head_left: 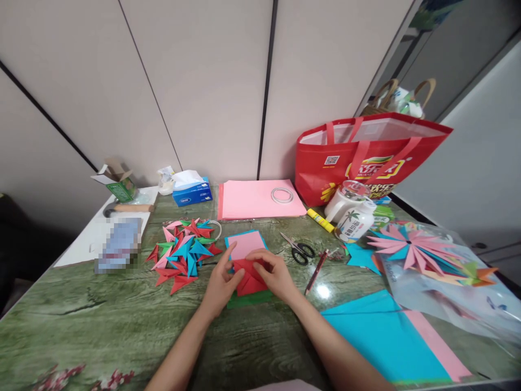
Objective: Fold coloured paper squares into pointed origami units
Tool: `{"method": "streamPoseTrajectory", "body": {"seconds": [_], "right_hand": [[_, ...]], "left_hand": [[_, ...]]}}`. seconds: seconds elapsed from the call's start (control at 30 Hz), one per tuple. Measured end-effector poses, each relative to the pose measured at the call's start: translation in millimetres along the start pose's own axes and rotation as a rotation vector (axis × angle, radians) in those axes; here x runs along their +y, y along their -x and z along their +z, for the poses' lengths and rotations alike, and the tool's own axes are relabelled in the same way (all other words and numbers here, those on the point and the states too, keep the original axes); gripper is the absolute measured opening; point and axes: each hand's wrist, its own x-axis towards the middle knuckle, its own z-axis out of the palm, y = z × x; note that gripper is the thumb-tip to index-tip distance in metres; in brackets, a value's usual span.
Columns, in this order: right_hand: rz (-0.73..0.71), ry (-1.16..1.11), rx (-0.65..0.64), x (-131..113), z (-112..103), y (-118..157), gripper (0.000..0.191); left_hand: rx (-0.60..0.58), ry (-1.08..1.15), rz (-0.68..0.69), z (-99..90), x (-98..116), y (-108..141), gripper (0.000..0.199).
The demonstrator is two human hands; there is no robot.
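Observation:
A folded piece of red paper point(249, 283) lies in front of me, over the near part of a small stack of sheets, with a pink sheet point(247, 245) on top and green sheets point(249, 300) at the near edge. My right hand point(273, 271) pinches the red paper at its upper right. My left hand point(222, 282) has its index finger raised and apart from the thumb; the thumb touches the red paper's left side. The left hand's other fingers are partly hidden. Left of the stack is a pile of folded paper points point(188, 252) in red, blue, pink and green.
Scissors point(299, 250), a red pen point(316, 272) and a glue stick point(321, 220) lie to the right. Blue sheets point(386, 336) and a folded paper flower point(411, 247) are farther right. Behind stand a tissue box point(192, 193), pink sheets point(252, 198), a white jug point(354, 217) and a red bag point(317, 168).

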Motion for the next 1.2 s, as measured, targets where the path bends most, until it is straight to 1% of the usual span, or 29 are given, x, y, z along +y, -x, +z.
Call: {"method": "streamPoseTrajectory", "body": {"seconds": [0.07, 0.1, 0.13, 0.17, 0.23, 0.27, 0.3, 0.37, 0.43, 0.47, 0.5, 0.57, 0.67, 0.8, 0.87, 0.93, 1.1, 1.13, 1.2], "right_hand": [[-0.032, 0.016, -0.06, -2, 0, 1, 0.024], [-0.045, 0.043, -0.056, -3, 0, 1, 0.023], [-0.058, 0.089, -0.025, -4, 1, 2, 0.021], [-0.081, 0.149, 0.026, -4, 1, 4, 0.019], [-0.162, 0.288, 0.121, -5, 2, 6, 0.018], [-0.225, 0.351, 0.122, -6, 3, 8, 0.019], [-0.289, 0.403, 0.092, -7, 4, 9, 0.023], [-0.386, 0.476, -0.042, -7, 8, 12, 0.031], [-0.424, 0.526, -0.139, -6, 13, 14, 0.034], [-0.436, 0.537, -0.163, -5, 16, 14, 0.033], [-0.433, 0.539, -0.155, -3, 18, 15, 0.031], [-0.414, 0.51, -0.094, 0, 21, 14, 0.025], [-0.356, 0.389, 0.004, 1, 22, 12, 0.019], [-0.199, 0.229, 0.112, -5, 20, 10, 0.015], [-0.132, 0.174, 0.141, -8, 19, 10, 0.014], [-0.078, 0.149, 0.165, -9, 20, 11, 0.013], [0.022, 0.192, 0.259, -3, 21, 11, 0.004], [0.036, 0.172, 0.276, -2, 20, 11, 0.005], [0.046, 0.081, 0.273, -1, 19, 10, 0.016]], "left_hand": [[-0.032, -0.007, 0.015, -1.6, -1, 0, 0.047], [-0.041, -0.003, 0.01, -2.7, -2, -1, 0.042], [-0.039, 0.013, -0.005, -3.9, -4, -1, 0.039], [-0.016, 0.042, -0.021, -4.9, -5, -1, 0.036], [0.085, 0.114, -0.041, -6.5, -6, -2, 0.032], [0.152, 0.155, -0.04, -6.9, -6, -3, 0.031], [0.216, 0.198, -0.034, -7.1, -6, -3, 0.03], [0.304, 0.286, -0.026, -6.8, -4, -4, 0.03], [0.346, 0.365, -0.021, -5.8, -2, -4, 0.029], [0.353, 0.389, -0.018, -5.1, -2, -4, 0.029], [0.354, 0.403, -0.015, -4.3, -1, -3, 0.029], [0.346, 0.415, -0.013, -2.5, -1, -2, 0.029], [0.316, 0.416, -0.016, 0.0, -1, 0, 0.033], [0.199, 0.321, -0.019, -0.2, -3, 2, 0.047], [0.154, 0.256, -0.007, -2.0, -6, 2, 0.05], [0.16, 0.196, 0.003, -4.1, -10, 2, 0.049], [0.24, 0.117, 0.025, -7.2, -16, -1, 0.042], [0.245, 0.111, 0.028, -7.5, -16, -1, 0.041], [0.252, 0.092, 0.028, -7.5, -15, -1, 0.04]]}}
